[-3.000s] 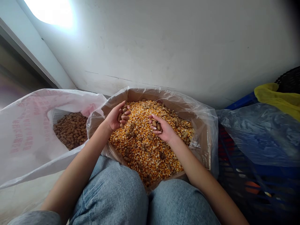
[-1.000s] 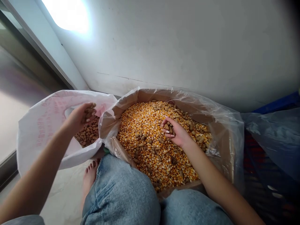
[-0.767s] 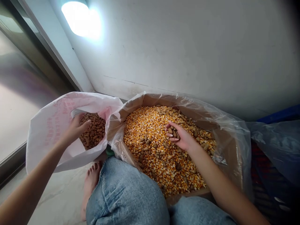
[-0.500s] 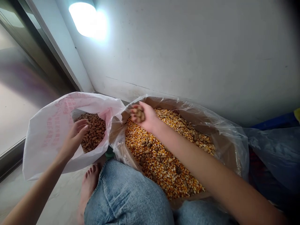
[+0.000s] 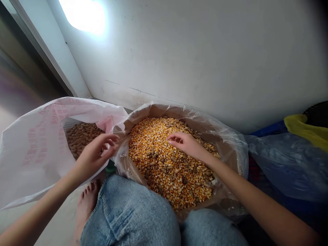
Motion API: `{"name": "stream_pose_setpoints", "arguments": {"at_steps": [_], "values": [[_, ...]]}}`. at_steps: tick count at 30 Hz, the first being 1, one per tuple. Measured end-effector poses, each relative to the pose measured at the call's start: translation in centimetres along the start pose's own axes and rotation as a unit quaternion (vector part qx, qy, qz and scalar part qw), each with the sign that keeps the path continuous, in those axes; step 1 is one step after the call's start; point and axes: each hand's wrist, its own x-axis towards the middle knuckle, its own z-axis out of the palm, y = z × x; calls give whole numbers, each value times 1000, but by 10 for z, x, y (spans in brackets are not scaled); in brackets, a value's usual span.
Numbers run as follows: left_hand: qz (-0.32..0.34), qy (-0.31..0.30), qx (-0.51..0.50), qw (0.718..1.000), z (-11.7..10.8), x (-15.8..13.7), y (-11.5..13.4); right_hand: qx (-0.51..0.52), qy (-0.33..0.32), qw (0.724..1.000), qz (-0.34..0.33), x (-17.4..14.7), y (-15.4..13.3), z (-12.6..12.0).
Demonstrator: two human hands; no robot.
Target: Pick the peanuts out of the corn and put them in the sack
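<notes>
Dried corn kernels (image 5: 146,136) with peanuts in their shells (image 5: 167,167) scattered among them fill a box lined with clear plastic (image 5: 225,131). Over the middle of this heap is my right hand (image 5: 186,145), its fingers loosely curved and a gap showing between thumb and fingers; I see nothing held in it. To the left a white woven bag (image 5: 48,136) gapes, with a pile of unshelled peanuts (image 5: 83,136) inside. My left hand (image 5: 97,152) hovers at the bag's right side, near the box's plastic edge, fingers apart and holding nothing.
A pale wall (image 5: 192,61) rises behind the bag and box. At the right lie a bluish plastic sheet (image 5: 289,160) and a yellow bag (image 5: 304,128). My denim-covered knees (image 5: 138,208) and a bare foot (image 5: 87,201) are close in front. A bright lamp (image 5: 83,13) glows above.
My right hand, which held several peanuts near the box's left edge, has moved right over the corn without them. My left hand has shifted right from the bag's opening. The view has turned right.
</notes>
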Motion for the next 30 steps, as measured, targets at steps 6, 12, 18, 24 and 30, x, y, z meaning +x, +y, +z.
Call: {"name": "stream_pose_setpoints", "arguments": {"at_steps": [6,12,18,24,30], "values": [[170,-245,287,910,60,46,46,-168,-18,985,40,-59,37,18],[163,-330,379,849,105,70,53,-300,-9,954,8,-54,29,46],[109,-338,251,901,104,73,38,-42,36,996,67,-50,38,46],[-94,-368,-174,909,91,85,34,425,-36,890,162,-42,34,36],[35,-322,63,944,97,88,32,29,-69,996,49,-36,19,51]]}}
